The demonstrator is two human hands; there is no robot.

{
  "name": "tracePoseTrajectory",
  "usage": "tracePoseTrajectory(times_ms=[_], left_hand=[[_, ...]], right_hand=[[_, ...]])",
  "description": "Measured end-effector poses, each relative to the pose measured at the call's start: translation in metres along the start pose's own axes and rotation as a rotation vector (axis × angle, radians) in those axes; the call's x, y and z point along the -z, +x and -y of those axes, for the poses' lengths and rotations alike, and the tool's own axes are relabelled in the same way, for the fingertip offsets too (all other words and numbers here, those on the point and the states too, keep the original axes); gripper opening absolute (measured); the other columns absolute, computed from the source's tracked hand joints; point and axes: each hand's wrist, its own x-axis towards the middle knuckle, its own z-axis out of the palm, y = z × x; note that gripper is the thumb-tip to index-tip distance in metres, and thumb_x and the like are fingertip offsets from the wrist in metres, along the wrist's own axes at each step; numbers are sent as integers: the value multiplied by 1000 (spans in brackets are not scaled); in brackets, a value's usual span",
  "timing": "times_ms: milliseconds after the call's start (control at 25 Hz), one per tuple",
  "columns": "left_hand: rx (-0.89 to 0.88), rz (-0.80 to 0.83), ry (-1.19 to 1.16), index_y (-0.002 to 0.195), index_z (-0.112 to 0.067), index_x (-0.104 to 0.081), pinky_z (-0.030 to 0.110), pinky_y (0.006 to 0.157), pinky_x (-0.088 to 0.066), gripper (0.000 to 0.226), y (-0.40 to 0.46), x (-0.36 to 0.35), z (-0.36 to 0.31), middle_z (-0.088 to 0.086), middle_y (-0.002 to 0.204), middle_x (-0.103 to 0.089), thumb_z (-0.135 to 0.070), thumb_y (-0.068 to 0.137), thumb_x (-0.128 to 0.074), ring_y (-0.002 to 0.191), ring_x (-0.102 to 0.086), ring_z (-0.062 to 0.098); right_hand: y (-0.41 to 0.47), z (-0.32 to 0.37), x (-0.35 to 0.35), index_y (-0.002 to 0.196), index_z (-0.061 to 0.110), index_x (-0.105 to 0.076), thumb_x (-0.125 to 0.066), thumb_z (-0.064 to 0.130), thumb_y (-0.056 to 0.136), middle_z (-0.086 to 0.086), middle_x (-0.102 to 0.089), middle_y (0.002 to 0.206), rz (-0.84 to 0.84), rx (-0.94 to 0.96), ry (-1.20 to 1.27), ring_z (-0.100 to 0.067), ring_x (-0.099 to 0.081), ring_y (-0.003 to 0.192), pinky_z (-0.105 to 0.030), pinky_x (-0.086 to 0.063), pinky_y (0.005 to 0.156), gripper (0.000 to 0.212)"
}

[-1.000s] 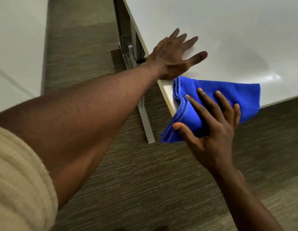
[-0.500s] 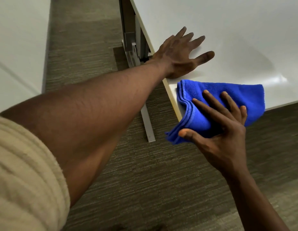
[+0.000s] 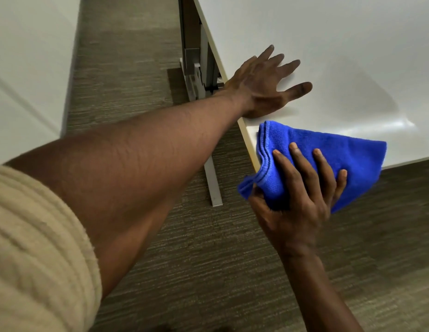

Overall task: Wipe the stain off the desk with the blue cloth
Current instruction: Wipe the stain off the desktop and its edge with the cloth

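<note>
A folded blue cloth (image 3: 333, 149) lies over the near corner of the white desk (image 3: 328, 44), partly hanging past the edge. My right hand (image 3: 297, 200) grips it, fingers on top and thumb tucked under the hanging part. My left hand (image 3: 263, 85) rests flat on the desk near its left edge, fingers spread, holding nothing, just beyond the cloth. No stain shows on the visible desk surface; the cloth hides the corner beneath it.
The desk's grey metal leg and foot (image 3: 212, 178) stand on the brown carpet (image 3: 184, 248) under the left edge. A white wall or panel (image 3: 24, 68) runs along the left side.
My right thumb has gone under the hanging part of the cloth, closing the hand around it, and the cloth's corner has bunched up. My left hand stays planted on the desk.
</note>
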Motion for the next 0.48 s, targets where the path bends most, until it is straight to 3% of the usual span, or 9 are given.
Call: tracePoseTrajectory(times_ms=[200,320,480], left_hand=[[8,-4,-19,162,-32,-24,44,128,-9,80,0,1,2,1,170,-24,-77,96,-25,159,-4,20],[3,-4,2,162,-31,-25,45,128,-10,80,1,0,1,2,169,-25,-76,96,-25,159,-5,21],[-7,-6,-1,162,-30,-26,45,127,-11,80,1,1,2,3,168,-27,-76,96,-25,159,-6,22]], right_hand=[[6,-19,14,134,23,-69,-69,51,93,1,-63,145,67,111,85,-29,-52,140,-61,-28,120,50],[5,-38,26,134,22,-68,-68,51,94,0,-61,148,144,106,209,-27,-45,147,-62,-24,123,50],[-6,-24,5,131,23,-69,-70,52,91,-6,-62,144,22,91,43,-36,-45,144,-61,-16,125,49]])
